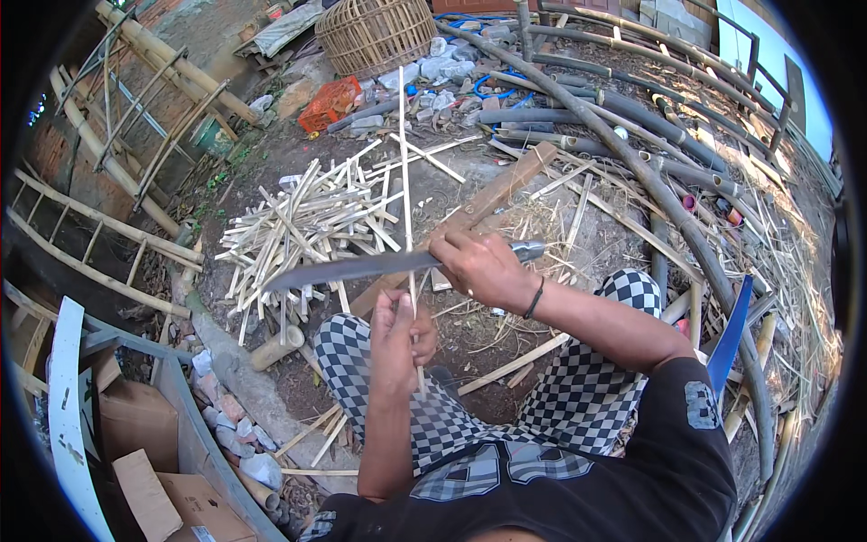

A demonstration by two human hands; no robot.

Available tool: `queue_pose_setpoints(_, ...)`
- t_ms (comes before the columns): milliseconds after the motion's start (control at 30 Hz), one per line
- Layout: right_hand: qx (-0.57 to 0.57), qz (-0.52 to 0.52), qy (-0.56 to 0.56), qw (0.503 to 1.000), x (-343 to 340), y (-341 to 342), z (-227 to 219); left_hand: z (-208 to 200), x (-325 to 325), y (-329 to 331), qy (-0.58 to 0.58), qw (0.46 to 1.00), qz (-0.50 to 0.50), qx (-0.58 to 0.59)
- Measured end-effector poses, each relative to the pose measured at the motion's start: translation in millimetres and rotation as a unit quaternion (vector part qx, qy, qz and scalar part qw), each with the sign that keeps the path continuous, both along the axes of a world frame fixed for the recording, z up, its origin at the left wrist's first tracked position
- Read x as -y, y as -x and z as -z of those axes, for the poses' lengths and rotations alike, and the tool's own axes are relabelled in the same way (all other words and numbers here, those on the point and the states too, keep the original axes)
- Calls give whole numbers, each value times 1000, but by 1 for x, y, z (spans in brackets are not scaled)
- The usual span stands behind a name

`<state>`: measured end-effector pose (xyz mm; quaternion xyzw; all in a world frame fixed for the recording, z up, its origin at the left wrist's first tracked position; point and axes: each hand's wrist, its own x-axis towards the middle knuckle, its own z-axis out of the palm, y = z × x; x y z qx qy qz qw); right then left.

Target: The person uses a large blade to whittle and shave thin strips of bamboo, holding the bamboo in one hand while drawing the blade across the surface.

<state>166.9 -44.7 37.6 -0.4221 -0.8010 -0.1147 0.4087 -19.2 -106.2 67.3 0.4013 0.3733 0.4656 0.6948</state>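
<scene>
My right hand (479,265) is closed round the handle of a machete (357,268), whose long dark blade points left. Upright in front of me stands a thin bamboo strip (405,172), its lower part gripped by my left hand (397,330). The blade crosses the strip just above my left fingers; whether it cuts into it I cannot tell. Beneath the blade a wooden plank (501,191) lies slantwise on the ground. A heap of split bamboo sticks (307,221) is spread beyond my left knee.
Bamboo poles (632,122) lie at the far right, near a long curved branch (668,199). A blue saw-like blade (730,334) stands by my right elbow. Farther off are an orange crate (329,104) and a woven basket (375,34). Cardboard boxes (140,425) sit at lower left.
</scene>
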Motion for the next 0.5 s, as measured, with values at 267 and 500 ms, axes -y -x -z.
queue_pose_setpoints(267,5,94,94,991,-24,-24,-13,10,13,-3,-1,999,50,-12)
queue_pose_setpoints(500,29,25,-8,999,-26,-18,-8,5,12,5,-34,999,21,-10)
